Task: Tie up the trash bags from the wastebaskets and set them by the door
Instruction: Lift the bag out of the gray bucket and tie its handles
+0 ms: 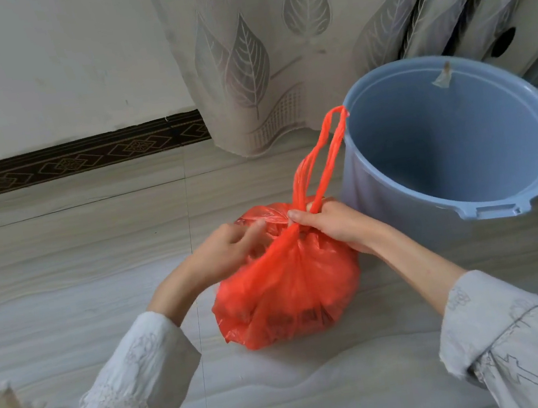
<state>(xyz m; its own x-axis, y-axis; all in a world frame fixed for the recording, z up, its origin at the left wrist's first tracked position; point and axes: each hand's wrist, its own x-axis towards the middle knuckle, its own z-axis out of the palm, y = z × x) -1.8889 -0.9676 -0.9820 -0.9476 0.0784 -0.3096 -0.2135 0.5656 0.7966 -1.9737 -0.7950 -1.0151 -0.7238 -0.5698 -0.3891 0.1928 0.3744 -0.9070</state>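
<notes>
1. One red trash bag (286,291) sits on the floor (75,238) beside the blue wastebasket (453,150).
2. Right hand (336,225) grips its gathered neck; a handle loop (326,151) rises above.
3. Left hand (222,252) pinches the bag's top.

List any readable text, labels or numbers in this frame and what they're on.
None can be read.
Red bag: dark print low on its front, too crumpled and blurred to read.
Sleeves: drawn patterns only, no words.
Blue bin: a scrap stuck inside its rim, no legible text.
Curtain and baseboard: patterns only.
</notes>
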